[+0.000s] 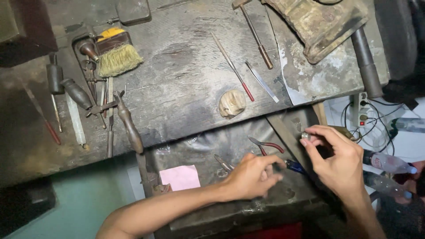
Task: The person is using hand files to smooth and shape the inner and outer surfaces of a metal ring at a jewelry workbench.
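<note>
While curled over the drawer tray (212, 146) under the bench, left hand (254, 177) wrapped round a blue-handled tool (294, 167), fingers closed on it, dark blue end poking out to the right past the knuckles toward the other hand. Tool's working tip hidden inside the fist, so can't tell what kind exactly. Right hand (336, 159) just beside, pinching a small silvery metal piece (305, 135) between thumb and fingertips, tight narrow grip, piece sitting right at the fingertips at the upper left of that hand, above and a bit right of the blue handle, not touching it as far as visible.

Inside the tray: red-handled pliers (265, 145) just above the left knuckles, another small pair of pliers or snips (223, 163) touching or nearly touching the left thumb side, pink paper square (180, 177) further left near the wrist.

Up on the worn wooden bench (186, 79): pale rounded lump (232, 103) near the edge, thin red-tipped file (232, 66), flat metal blade (262, 82), small hammer (253, 31), yellow-topped brush (116, 52), bunch of dark-handled gravers and tools (93, 102) on the left. Plastic bottles (387, 170) lying on the floor at far right, power strip (362, 108) behind them.
</note>
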